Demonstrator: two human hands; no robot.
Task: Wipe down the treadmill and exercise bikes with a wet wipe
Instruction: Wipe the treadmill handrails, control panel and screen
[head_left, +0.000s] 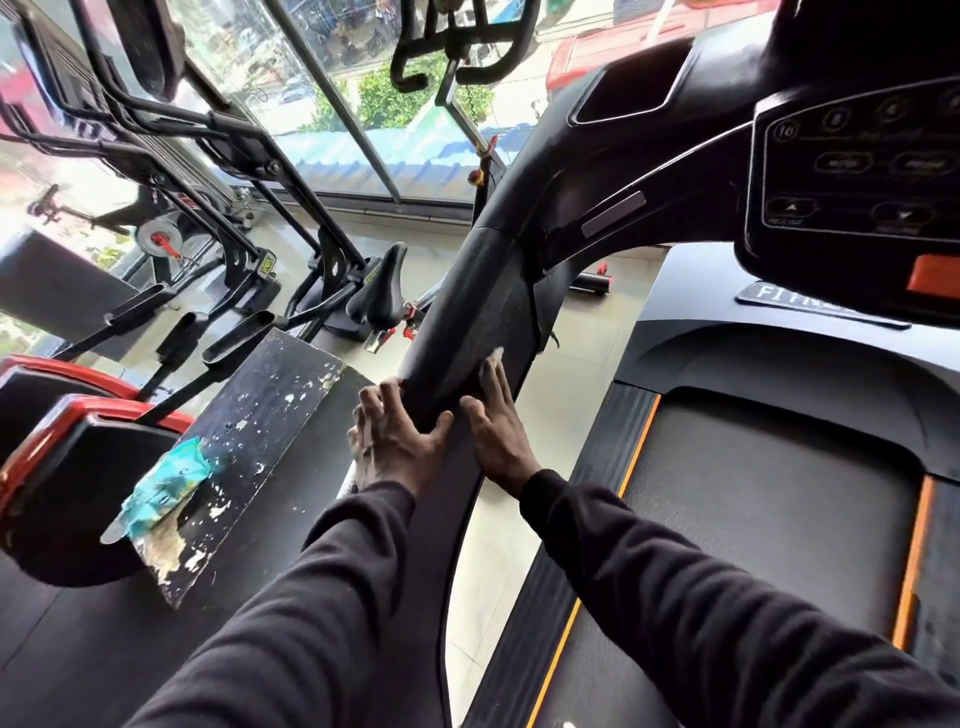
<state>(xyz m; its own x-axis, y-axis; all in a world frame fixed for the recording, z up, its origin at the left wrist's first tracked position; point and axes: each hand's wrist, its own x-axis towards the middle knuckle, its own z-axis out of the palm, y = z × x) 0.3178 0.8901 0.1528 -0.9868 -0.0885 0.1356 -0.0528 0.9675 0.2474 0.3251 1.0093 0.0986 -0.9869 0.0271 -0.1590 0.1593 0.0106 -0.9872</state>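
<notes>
The treadmill's black padded left handrail (457, 322) runs from the console (852, 171) down toward me. My left hand (395, 436) grips the rail's lower end, thumb on the right side and fingers curled over the left. My right hand (493, 421) lies flat along the rail's right side with straight fingers, pressing a small white wet wipe (494, 357) whose edge peeks out at the fingertips. The treadmill belt (753, 519) with orange side strips lies at the right.
A teal wet-wipe packet (166, 488) lies on a worn black board (249, 452) at the left. An exercise bike saddle (382, 291) and other bike frames (218, 171) stand beyond, before large windows. Pale tiled floor (561, 395) shows between rail and treadmill deck.
</notes>
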